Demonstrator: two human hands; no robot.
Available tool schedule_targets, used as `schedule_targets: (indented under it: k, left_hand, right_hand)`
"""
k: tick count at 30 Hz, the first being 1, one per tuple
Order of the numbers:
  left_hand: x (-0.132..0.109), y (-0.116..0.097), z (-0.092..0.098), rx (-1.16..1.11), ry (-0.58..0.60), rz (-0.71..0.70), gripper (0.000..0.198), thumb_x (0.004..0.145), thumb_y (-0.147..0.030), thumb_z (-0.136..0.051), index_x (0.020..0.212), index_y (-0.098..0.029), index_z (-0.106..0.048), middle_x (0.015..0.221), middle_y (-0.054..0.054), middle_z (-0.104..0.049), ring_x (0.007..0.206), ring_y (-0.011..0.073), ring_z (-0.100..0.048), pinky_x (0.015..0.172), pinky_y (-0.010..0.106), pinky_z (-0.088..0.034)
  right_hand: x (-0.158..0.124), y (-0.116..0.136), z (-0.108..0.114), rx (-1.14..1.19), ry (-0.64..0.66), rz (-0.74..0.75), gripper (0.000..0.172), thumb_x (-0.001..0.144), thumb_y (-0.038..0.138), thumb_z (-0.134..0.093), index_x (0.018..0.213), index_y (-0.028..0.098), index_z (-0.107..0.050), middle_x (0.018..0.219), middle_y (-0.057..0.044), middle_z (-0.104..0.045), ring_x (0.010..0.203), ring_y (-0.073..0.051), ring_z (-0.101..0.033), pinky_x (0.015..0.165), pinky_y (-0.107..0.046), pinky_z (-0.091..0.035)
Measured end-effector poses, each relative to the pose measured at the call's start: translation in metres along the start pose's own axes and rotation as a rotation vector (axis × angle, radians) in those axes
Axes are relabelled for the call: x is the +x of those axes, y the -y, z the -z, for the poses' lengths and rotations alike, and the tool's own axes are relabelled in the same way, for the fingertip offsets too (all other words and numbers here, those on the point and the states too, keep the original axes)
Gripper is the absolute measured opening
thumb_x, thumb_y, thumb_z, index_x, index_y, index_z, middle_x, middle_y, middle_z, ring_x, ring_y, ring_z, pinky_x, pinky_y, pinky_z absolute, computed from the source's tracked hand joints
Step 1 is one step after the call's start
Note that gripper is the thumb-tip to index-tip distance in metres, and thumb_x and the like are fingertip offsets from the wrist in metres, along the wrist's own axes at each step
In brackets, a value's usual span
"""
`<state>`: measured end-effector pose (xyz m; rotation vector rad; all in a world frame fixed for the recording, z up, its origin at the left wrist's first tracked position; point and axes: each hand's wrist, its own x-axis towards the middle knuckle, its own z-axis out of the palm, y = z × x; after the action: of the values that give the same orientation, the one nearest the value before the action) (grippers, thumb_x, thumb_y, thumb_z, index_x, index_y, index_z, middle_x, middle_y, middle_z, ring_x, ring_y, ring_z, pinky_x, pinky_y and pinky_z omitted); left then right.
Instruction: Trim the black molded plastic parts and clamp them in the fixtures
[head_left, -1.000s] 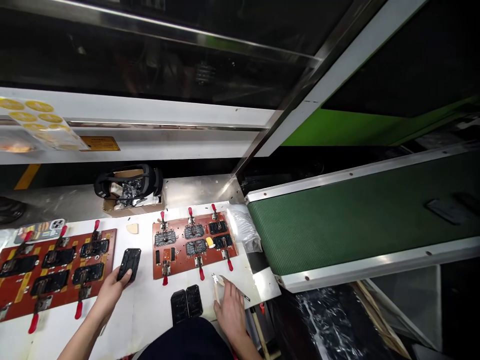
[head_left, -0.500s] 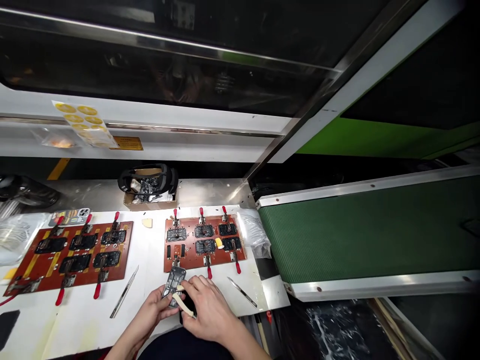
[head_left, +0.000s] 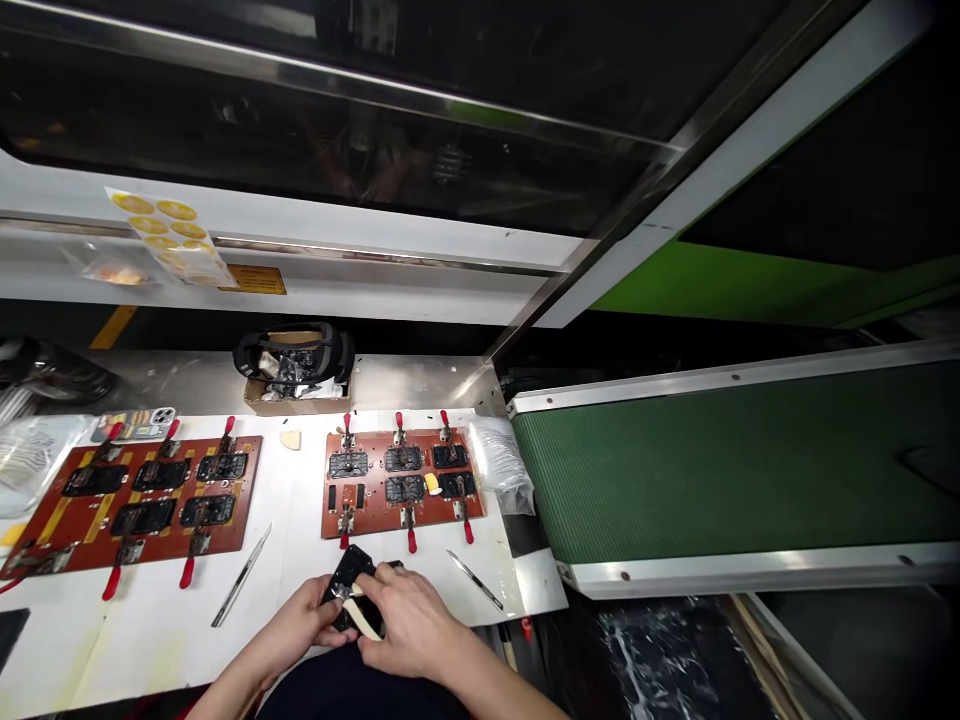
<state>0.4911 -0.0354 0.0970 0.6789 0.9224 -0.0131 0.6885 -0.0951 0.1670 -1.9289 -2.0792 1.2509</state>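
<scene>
My left hand (head_left: 304,622) grips a black phone case part (head_left: 349,572) near the front edge of the white table (head_left: 296,560). My right hand (head_left: 409,620) is closed on a thin cream-coloured stick tool (head_left: 361,618) whose tip rests against that black part. Just beyond the hands lies a red-brown jig board (head_left: 375,510) with red-handled clamps and several black parts set in it; its front-left slot has no part in it.
A second red-brown jig board (head_left: 75,522) with black parts lies at the left. One metal tweezer (head_left: 240,577) lies left of the hands, another tweezer (head_left: 474,579) to the right. A cardboard box (head_left: 294,370) stands behind. A green conveyor belt (head_left: 720,470) runs off right.
My left hand brought a black part from the left to the front centre, and my right hand picked up the cream stick and put it to the part. The view shifted left.
</scene>
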Motion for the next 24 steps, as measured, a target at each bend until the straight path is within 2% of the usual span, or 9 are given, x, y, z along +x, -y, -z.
schedule_targets:
  k: [3, 7, 10, 13, 16, 19, 21, 24]
  left_hand:
    - [-0.001, 0.006, -0.004, 0.017, -0.020, 0.064, 0.043, 0.074, -0.040, -0.077, 0.106, -0.015, -0.062, 0.090, 0.007, -0.074, 0.078, 0.0218, -0.075, 0.071, 0.029, -0.058]
    - [-0.003, -0.006, -0.004, 0.049, 0.014, 0.067, 0.036, 0.073, -0.037, -0.076, 0.098, -0.015, -0.063, 0.088, 0.006, -0.075, 0.081, 0.0228, -0.075, 0.073, 0.030, -0.058]
    - [0.001, -0.021, -0.003, 0.030, 0.023, 0.064, 0.034, 0.070, -0.037, -0.077, 0.093, -0.015, -0.065, 0.089, 0.007, -0.075, 0.082, 0.0256, -0.075, 0.079, 0.035, -0.057]
    - [0.010, -0.023, -0.006, -0.024, -0.025, 0.063, 0.038, 0.068, -0.037, -0.079, 0.096, -0.015, -0.065, 0.091, 0.007, -0.074, 0.079, 0.0240, -0.074, 0.080, 0.036, -0.056]
    - [0.018, -0.005, -0.013, -0.061, -0.108, 0.033, 0.037, 0.069, -0.039, -0.078, 0.096, -0.017, -0.065, 0.091, 0.004, -0.073, 0.076, 0.0161, -0.070, 0.068, 0.024, -0.051]
    - [0.019, 0.028, -0.022, -0.091, -0.161, 0.063, 0.036, 0.066, -0.040, -0.081, 0.090, -0.017, -0.067, 0.079, 0.002, -0.071, 0.065, 0.0112, -0.063, 0.058, 0.019, -0.044]
    - [0.019, 0.052, -0.028, -0.104, -0.162, 0.120, 0.039, 0.061, -0.040, -0.084, 0.088, -0.016, -0.069, 0.076, 0.002, -0.070, 0.064, 0.0114, -0.063, 0.062, 0.021, -0.046]
    - [0.026, 0.081, -0.040, -0.091, -0.159, 0.190, 0.044, 0.053, -0.038, -0.088, 0.088, -0.017, -0.070, 0.082, 0.004, -0.073, 0.069, 0.0134, -0.065, 0.067, 0.023, -0.049]
  right_hand:
    - [-0.004, 0.001, -0.007, 0.012, 0.054, -0.050, 0.047, 0.073, 0.053, -0.064, 0.108, 0.022, -0.066, 0.093, -0.007, -0.065, 0.080, -0.026, -0.063, 0.070, -0.032, -0.045]
    - [-0.005, 0.003, -0.010, 0.068, -0.007, -0.084, 0.030, 0.076, 0.046, -0.063, 0.095, 0.023, -0.066, 0.084, -0.003, -0.065, 0.071, -0.020, -0.060, 0.058, -0.026, -0.037]
    - [-0.005, 0.004, -0.005, 0.074, -0.059, -0.091, 0.020, 0.081, 0.036, -0.058, 0.095, 0.024, -0.066, 0.083, -0.002, -0.066, 0.072, -0.020, -0.061, 0.060, -0.026, -0.037]
    - [-0.014, -0.002, 0.002, 0.128, -0.117, -0.048, 0.034, 0.082, 0.032, -0.058, 0.115, 0.028, -0.062, 0.101, -0.002, -0.067, 0.086, -0.021, -0.064, 0.073, -0.027, -0.043]
    - [-0.034, -0.030, -0.012, 0.275, -0.240, -0.108, 0.051, 0.082, 0.030, -0.059, 0.132, 0.031, -0.050, 0.119, -0.002, -0.063, 0.104, -0.021, -0.062, 0.091, -0.029, -0.044]
    - [-0.055, -0.080, -0.053, 0.373, -0.359, -0.407, 0.046, 0.087, 0.035, -0.053, 0.132, 0.025, -0.048, 0.121, -0.006, -0.064, 0.111, -0.023, -0.061, 0.093, -0.032, -0.045]
    - [-0.060, -0.114, -0.084, 0.306, -0.387, -0.605, 0.048, 0.087, 0.039, -0.053, 0.130, 0.019, -0.050, 0.123, -0.012, -0.064, 0.115, -0.029, -0.061, 0.096, -0.038, -0.045]
    - [-0.054, -0.141, -0.118, 0.149, -0.445, -0.706, 0.063, 0.082, 0.040, -0.061, 0.137, 0.013, -0.046, 0.138, -0.018, -0.054, 0.129, -0.035, -0.049, 0.107, -0.046, -0.035]
